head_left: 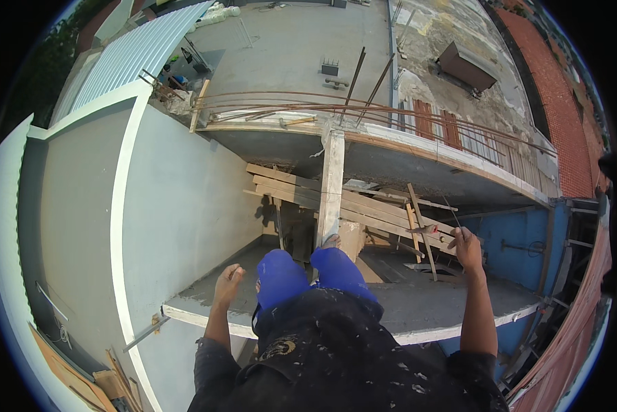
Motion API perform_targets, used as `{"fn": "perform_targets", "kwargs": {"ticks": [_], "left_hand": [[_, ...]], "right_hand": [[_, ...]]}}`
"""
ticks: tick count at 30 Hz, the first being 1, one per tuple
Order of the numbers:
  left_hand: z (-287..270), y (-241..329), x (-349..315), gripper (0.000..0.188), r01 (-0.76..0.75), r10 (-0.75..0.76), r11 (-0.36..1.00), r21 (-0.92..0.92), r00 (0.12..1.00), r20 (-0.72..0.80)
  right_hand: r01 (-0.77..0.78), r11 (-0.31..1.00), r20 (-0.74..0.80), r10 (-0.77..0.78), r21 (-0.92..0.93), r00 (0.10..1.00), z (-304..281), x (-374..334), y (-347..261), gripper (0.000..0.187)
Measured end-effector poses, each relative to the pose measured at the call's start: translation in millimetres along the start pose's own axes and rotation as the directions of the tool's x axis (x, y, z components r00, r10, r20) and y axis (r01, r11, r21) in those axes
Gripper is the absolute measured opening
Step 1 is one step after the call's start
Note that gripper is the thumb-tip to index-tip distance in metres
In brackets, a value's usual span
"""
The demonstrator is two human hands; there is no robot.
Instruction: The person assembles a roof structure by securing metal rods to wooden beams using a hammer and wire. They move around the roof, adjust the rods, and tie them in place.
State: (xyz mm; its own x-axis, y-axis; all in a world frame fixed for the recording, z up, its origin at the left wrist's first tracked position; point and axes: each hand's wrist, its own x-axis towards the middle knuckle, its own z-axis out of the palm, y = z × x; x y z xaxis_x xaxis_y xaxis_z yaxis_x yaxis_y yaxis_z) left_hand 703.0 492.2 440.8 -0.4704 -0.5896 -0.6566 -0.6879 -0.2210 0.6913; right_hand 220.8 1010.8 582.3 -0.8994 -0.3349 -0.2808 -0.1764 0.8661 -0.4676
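One hand, the left [229, 281], is loosely curled, around what, if anything, I cannot tell; the right hand [466, 247] is pinched narrowly at a thin line [452, 212] slanting up from its fingertips. Planks [377, 211] lie on both sides of a beam [331, 182].

We see a concrete ledge [367, 130] bearing long rusty rods [308, 106] and a short yellowish stick [299, 121]. Beyond it, our view takes in a grey flat roof [288, 41] with a small dark block [330, 68] on it. Below, wide planks [288, 194] have narrow wooden strips [428, 254] crossing them.
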Motion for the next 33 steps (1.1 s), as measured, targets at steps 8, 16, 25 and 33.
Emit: {"fn": "perform_targets", "kwargs": {"ticks": [8, 16, 25, 33], "left_hand": [[-58.9, -18.2, -66.1, 0.056, 0.535, -0.519, 0.844, 0.019, 0.827, -0.217], [27.3, 19.5, 39.8, 0.048, 0.559, -0.557, 0.829, -0.007, 0.824, -0.104], [199.5, 235.8, 203.8, 0.066, -0.018, 0.011, 0.999, 0.036, 0.982, 0.19], [278.8, 289.3, 224.8, 0.051, -0.364, 0.104, 0.876, 0.317, 0.784, 0.611]], "right_hand": [[0.049, 0.998, -0.034, -0.048, 0.046, 0.998, -13.6, 142.5, -38.1, 0.048], [0.166, 0.979, 0.174, -0.185, 0.12, 0.967, 11.4, 258.8, -110.4, 0.044], [0.27, 0.963, 0.343, -0.252, -0.007, 0.905, -11.2, 377.4, -187.7, 0.041], [0.544, 0.785, 0.396, -0.417, -0.297, 0.818, 60.3, 466.6, -286.7, 0.041]]}}
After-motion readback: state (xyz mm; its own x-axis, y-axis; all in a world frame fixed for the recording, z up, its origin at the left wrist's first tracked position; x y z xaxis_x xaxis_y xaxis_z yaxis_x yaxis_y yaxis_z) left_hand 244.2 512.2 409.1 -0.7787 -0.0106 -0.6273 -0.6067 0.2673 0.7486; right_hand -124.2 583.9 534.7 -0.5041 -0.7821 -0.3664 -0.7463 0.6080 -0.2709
